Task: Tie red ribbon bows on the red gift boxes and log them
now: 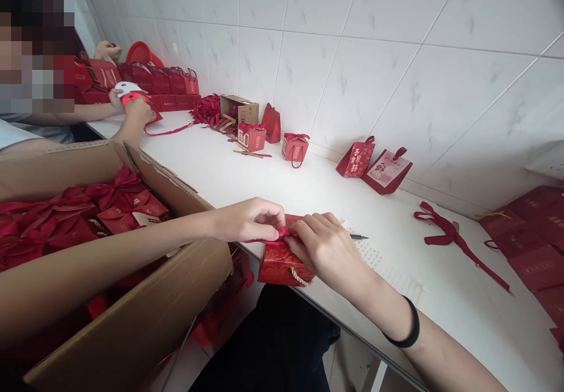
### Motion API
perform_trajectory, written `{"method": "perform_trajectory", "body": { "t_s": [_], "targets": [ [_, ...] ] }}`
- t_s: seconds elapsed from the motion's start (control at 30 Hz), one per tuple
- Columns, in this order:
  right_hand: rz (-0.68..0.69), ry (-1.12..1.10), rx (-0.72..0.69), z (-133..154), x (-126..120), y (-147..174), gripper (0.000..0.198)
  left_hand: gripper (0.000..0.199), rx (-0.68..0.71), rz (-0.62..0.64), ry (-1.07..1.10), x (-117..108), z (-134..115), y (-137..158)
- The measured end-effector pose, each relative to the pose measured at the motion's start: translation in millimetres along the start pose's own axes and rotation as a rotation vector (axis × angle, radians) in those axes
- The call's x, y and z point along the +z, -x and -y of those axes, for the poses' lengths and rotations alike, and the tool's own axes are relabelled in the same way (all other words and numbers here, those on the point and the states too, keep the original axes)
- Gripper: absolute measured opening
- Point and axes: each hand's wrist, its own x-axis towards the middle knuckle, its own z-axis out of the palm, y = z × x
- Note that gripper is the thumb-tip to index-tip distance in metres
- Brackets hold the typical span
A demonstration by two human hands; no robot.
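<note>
At the table's front edge lies a red gift box [282,265] with a twisted cream cord handle hanging at its near side. A dark pink ribbon [268,241] runs across its top, and both hands meet over the middle of it. My left hand [251,220] pinches the ribbon between thumb and fingers. From the other side my right hand [324,242], with a black band on the wrist, has its curled fingers closed on the ribbon too. The fingers partly cover the knot area.
A cardboard box [176,280] full of red ribboned boxes stands at left. Printed paper and a pen [359,237] lie right of my hands. Loose ribbon [453,236] and stacked red boxes [529,239] are farther right. Sample boxes [295,148] line the wall; a co-worker's hands [138,110] work at far left.
</note>
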Motion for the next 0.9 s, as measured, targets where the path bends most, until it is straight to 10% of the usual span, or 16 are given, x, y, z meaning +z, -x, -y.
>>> {"method": "perform_trajectory", "body": {
  "t_s": [0.43, 0.7, 0.9],
  "targets": [
    [0.163, -0.143, 0.077, -5.9, -5.0, -2.5, 0.011, 0.020, -0.039, 0.023, -0.126, 1.4, -0.3, -0.4],
    [0.340, -0.654, 0.398, -58.6, -51.3, -0.6, 0.028, 0.027, -0.052, 0.053, 0.057, -1.0, -0.4, -2.3],
    [0.595, -0.917, 0.300, -71.2, -42.1, 1.8, 0.022, 0.027, -0.072, 0.050, 0.068, -3.3, 1.8, -4.2]
  ]
}}
